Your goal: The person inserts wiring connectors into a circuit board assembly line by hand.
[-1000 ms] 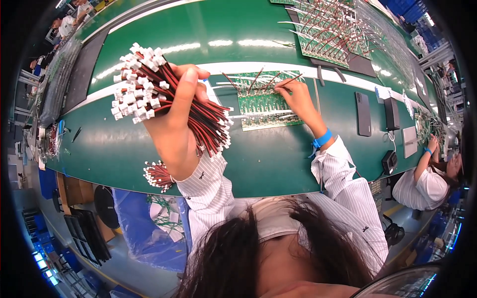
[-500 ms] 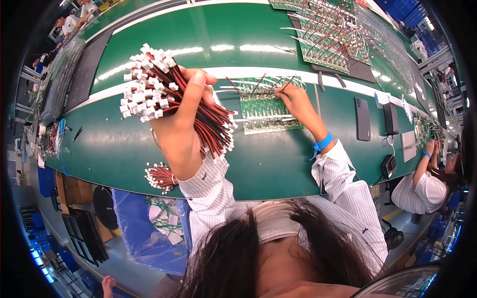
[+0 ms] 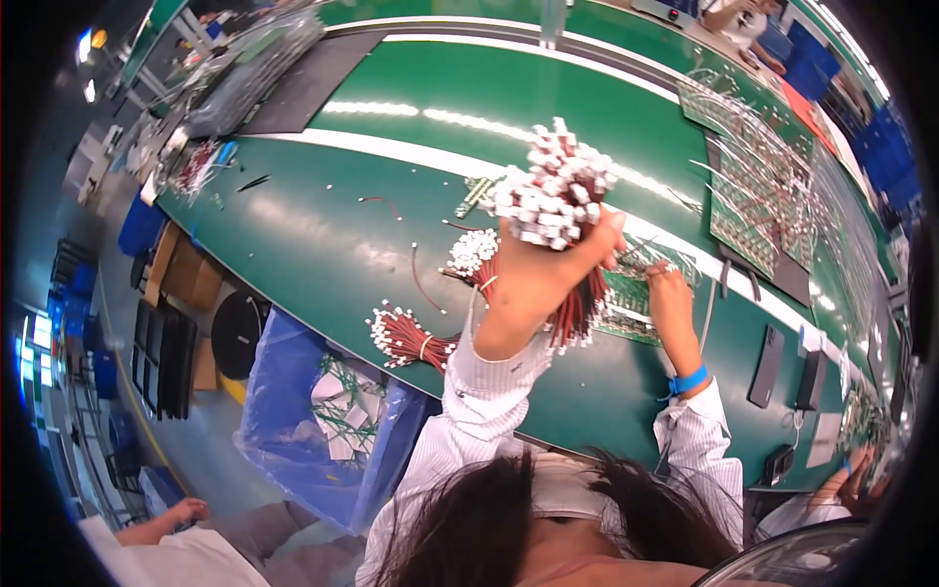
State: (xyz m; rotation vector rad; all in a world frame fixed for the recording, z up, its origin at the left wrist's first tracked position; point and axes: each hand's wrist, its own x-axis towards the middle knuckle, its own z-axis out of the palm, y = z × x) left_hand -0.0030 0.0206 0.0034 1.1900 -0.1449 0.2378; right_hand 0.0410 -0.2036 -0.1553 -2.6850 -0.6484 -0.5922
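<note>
left fingers (image 3: 606,233): around red-black wire bundle (image 3: 556,196) | right fingers (image 3: 662,273): at green circuit board (image 3: 631,325)

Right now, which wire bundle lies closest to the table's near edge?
The lower bundle, beside your left sleeve. The upper bundle is farther back on the table; the larger bundle is in your left hand.

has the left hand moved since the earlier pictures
Yes. Against the circuit board, the left hand has shifted rightward and now hides its left part in this view; the camera moved too, so some shift may be apparent only.
</note>
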